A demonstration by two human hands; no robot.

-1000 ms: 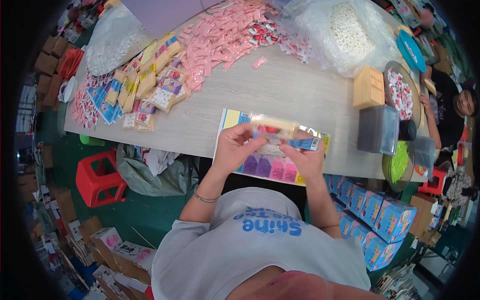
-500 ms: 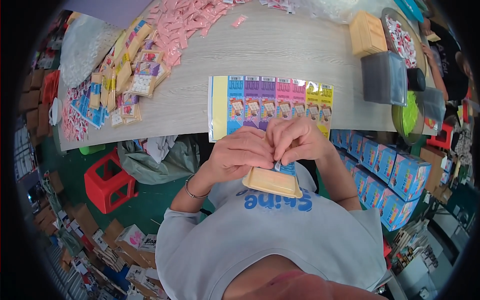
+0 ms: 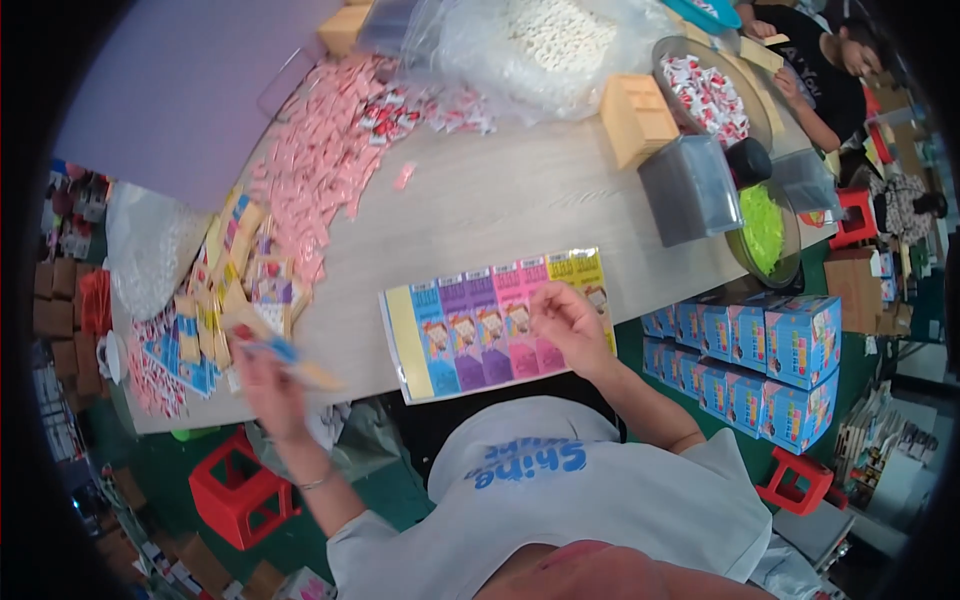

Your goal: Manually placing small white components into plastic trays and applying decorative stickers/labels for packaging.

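Observation:
My left hand (image 3: 272,395) is stretched out at the table's left side, blurred by motion. It grips a small wooden-coloured tray pack (image 3: 318,376) with a blue label, held tilted beside the pile of similar packs (image 3: 270,282). My right hand (image 3: 570,325) is over the right part of a sheet of coloured labels (image 3: 470,390), its fingers loosely bent and apart, with nothing visible in them. Blue, purple, pink and yellow labels run across this sheet, which lies at the table's near edge; a pale yellow strip (image 3: 400,345) shows at its left end.
Pink sachets (image 3: 320,160) spread over the table's left half. Stacked trays (image 3: 638,118), a grey bin (image 3: 688,190), a bowl of red-and-white sachets (image 3: 705,100) and a bowl of green pieces (image 3: 765,235) stand right. Blue boxes (image 3: 800,345) and a red stool (image 3: 240,490) flank me.
My hands have parted from the tray pack at my chest. The left carried it leftward to the pile; the right moved onto the label sheet. The view has shifted and turned.

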